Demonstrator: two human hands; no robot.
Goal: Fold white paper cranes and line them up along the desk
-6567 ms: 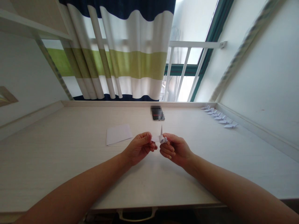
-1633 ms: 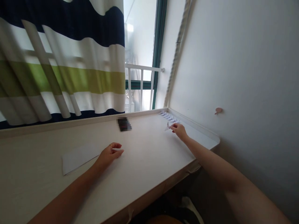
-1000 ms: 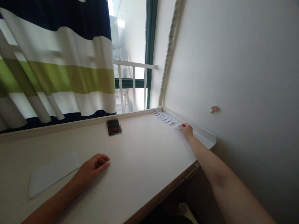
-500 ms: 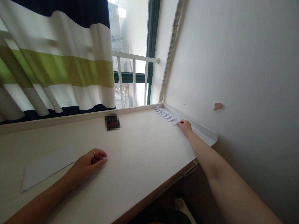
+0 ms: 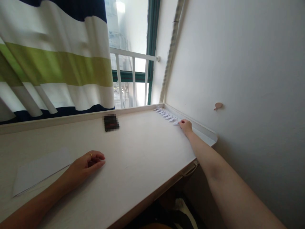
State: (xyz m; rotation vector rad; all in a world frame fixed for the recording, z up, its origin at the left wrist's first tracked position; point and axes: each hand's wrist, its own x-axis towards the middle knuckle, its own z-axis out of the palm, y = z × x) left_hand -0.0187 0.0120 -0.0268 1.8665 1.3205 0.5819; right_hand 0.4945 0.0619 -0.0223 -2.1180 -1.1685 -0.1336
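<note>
A row of several small white folded-paper figures, which look like paper cranes (image 5: pixel 165 115), runs along the table's right back edge. At the near end of that row, my right hand (image 5: pixel 186 126) has its thumb and forefinger pinched on the last paper crane (image 5: pixel 176 123), which is partly hidden by the fingertips. My left hand (image 5: pixel 91 161), with a ring on one finger, rests on the white table (image 5: pixel 133 149). Its fingers are loosely curved, with a gap between them and the thumb, and nothing is in it. Beside the left forearm lies a stack of white paper sheets (image 5: pixel 40 171).
A dark blurred-out item (image 5: pixel 111 123) lies near the table's back edge. A low raised rim (image 5: pixel 202 128) borders the table along the wall. Behind stand a striped curtain (image 5: pixel 57 66) and a white window railing (image 5: pixel 133 76). A pink hook (image 5: pixel 218 105) is on the right wall.
The view has shifted slightly, so everything sits a little further left and up. My right hand stays at the row's near end, its fingers turned slightly. My left hand keeps its pose.
</note>
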